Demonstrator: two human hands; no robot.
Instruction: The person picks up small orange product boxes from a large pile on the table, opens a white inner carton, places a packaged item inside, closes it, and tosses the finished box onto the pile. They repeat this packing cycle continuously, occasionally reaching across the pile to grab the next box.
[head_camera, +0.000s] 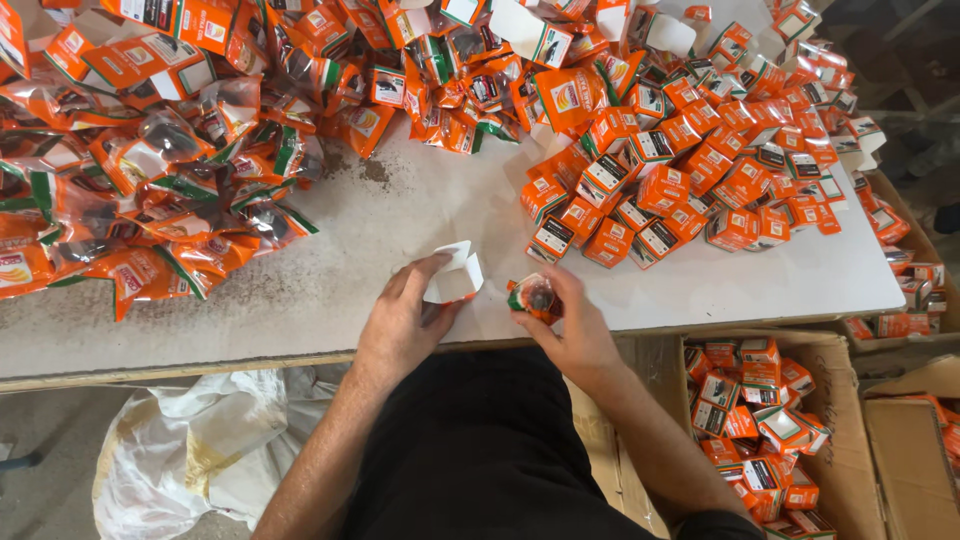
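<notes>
My left hand (405, 320) holds a small open cardboard box (455, 274), its white inside facing up, just above the table's front edge. My right hand (570, 325) grips a small orange and clear plastic packet (534, 295) with a dark part inside, a short gap to the right of the box. Both hands hover over the white tabletop (400, 225).
Several orange plastic packets (150, 180) are heaped at the left and back. A pile of closed orange boxes (690, 170) lies at the right. A brown carton (840, 380) with more orange boxes stands below the table's right corner. A white sack (200, 440) lies on the floor.
</notes>
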